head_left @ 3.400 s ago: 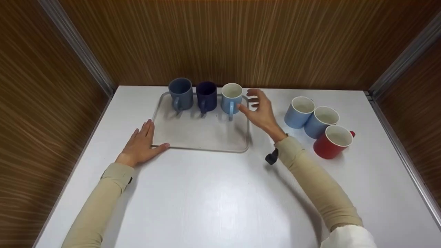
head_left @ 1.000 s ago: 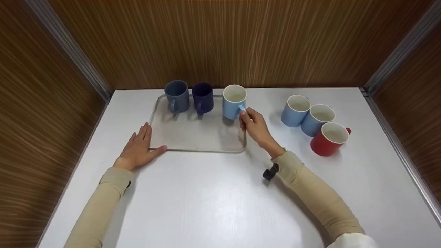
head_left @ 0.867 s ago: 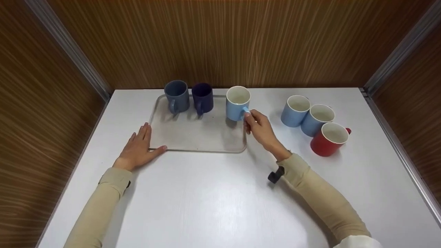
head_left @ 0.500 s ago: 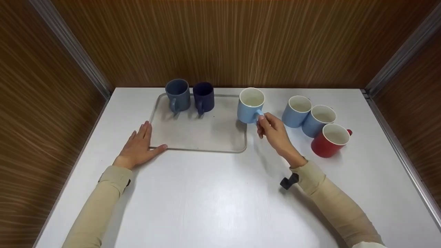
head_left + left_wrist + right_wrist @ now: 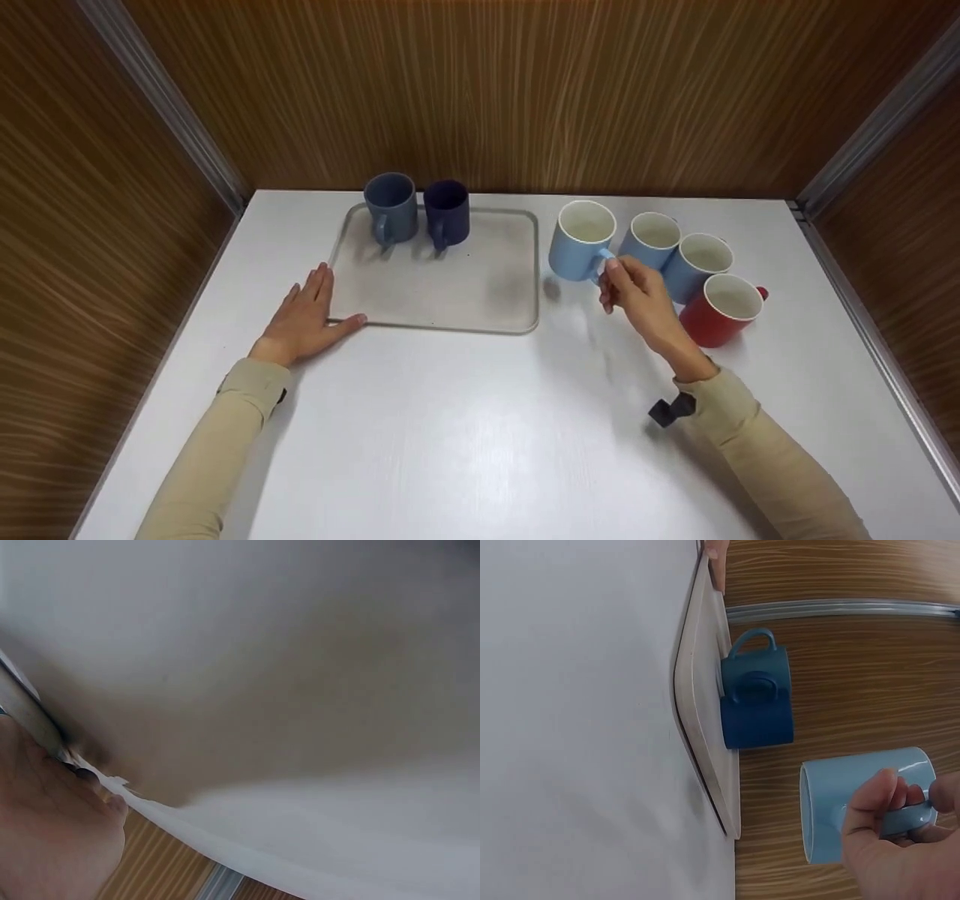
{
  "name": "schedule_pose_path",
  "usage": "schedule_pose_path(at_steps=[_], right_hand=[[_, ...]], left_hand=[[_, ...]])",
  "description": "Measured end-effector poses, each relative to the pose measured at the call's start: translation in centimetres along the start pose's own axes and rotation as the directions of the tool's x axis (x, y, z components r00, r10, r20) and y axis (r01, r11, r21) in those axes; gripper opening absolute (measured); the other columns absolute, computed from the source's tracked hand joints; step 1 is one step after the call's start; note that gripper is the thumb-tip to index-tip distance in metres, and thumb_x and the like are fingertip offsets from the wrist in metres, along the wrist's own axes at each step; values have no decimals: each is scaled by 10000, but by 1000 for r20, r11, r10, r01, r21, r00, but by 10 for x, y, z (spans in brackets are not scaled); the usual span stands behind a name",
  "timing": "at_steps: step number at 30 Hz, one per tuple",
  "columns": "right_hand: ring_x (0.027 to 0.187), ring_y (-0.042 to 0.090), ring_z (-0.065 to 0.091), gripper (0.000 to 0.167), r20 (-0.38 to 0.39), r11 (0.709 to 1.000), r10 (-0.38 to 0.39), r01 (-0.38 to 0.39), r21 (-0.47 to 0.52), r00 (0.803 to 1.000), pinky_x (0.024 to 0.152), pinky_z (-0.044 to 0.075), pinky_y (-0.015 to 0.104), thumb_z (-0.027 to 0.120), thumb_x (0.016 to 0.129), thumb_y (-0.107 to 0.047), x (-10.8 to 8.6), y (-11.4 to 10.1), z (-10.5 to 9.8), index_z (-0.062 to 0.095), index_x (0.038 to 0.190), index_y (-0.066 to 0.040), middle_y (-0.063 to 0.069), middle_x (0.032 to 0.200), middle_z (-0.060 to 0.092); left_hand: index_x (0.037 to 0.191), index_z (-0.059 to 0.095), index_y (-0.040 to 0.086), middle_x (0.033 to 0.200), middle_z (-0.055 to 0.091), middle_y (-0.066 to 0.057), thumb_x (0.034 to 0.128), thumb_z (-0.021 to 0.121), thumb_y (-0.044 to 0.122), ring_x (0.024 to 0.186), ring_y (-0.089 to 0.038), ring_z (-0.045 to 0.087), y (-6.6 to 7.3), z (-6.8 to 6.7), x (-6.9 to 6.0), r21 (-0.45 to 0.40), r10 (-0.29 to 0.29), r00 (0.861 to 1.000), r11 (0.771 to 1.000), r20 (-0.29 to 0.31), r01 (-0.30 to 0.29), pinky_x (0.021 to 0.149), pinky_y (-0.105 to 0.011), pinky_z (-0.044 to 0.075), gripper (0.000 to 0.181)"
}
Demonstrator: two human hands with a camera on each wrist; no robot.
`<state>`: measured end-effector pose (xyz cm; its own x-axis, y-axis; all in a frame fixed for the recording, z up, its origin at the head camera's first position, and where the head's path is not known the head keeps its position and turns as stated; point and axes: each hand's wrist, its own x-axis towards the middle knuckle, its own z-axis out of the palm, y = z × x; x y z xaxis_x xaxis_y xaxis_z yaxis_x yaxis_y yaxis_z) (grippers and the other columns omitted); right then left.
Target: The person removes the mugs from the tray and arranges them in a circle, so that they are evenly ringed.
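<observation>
Holding the light-blue mug (image 5: 576,259) right of the tray (image 5: 427,300), fingers curled round its handle (image 5: 906,820), the right hand (image 5: 639,296) seems not yet to have set it down. Two dark mugs (image 5: 399,214) are left on the tray; three mugs (image 5: 709,319) stand farther right. The left hand (image 5: 302,315), fingers straight, touches the tray.

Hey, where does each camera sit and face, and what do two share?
Head: worn on the head, facing forward and down at the tray and table; left hand, right hand and sleeved forearms show.
Left wrist: on that wrist, facing the table; part of the left hand shows.
Right wrist: on that wrist, facing the right hand gripping a light blue mug; some left hand shows.
Head and right wrist share the dark blue mug.
</observation>
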<state>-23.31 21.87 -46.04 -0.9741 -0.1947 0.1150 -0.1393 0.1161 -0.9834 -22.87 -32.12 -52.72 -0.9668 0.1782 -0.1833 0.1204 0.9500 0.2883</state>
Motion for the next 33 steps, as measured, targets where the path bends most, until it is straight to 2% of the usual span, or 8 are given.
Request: schedule_pose_path(at_steps=[6,10,17,22,33], right_hand=[[757,135,601,399,-21,999,13,-13,41,1000,694,586,198,468,1162,-223,-12,1,-13,523,1162,172,110,918,604],[781,138,609,424,-34,999,29,-27,39,999,717,601,204,474,1161,-264,-20,4,-21,526,1176,157,171,954,598],[782,142,628,432,-53,998,39,-37,48,998,730,615,214,481,1159,-250,-32,8,-34,511,1132,179,69,923,617],[766,147,631,422,-72,996,45,-40,76,996,716,615,218,477,1159,-210,-44,11,-40,501,1102,208,112,914,614],[776,142,630,419,-103,991,81,-69,115,991,723,610,228,482,1157,-189,-61,14,-50,460,1104,227,46,893,620]], left_hand=[[1688,-8,-41,1786,-57,-233,978,402,852,1668,-408,-21,-1,-1,1,1,8,1000,1000,-4,-8,1355,-573,10,1212],[1687,-1,-46,1784,-46,-243,978,413,846,1666,-420,-11,-1,0,1,-1,7,1000,1000,-8,-7,1354,-579,18,1212],[1677,34,-77,1780,-5,-263,990,438,819,1663,-432,25,1,1,2,9,22,999,1000,-31,-22,1349,-598,46,1200],[1678,18,-72,1780,-23,-262,985,425,832,1662,-434,13,0,2,4,11,23,1000,1000,-21,-22,1350,-595,33,1210],[1679,11,-69,1780,-40,-255,994,434,817,1662,-432,-2,0,-2,-1,1,22,1000,1000,-12,-22,1351,-588,18,1198]])
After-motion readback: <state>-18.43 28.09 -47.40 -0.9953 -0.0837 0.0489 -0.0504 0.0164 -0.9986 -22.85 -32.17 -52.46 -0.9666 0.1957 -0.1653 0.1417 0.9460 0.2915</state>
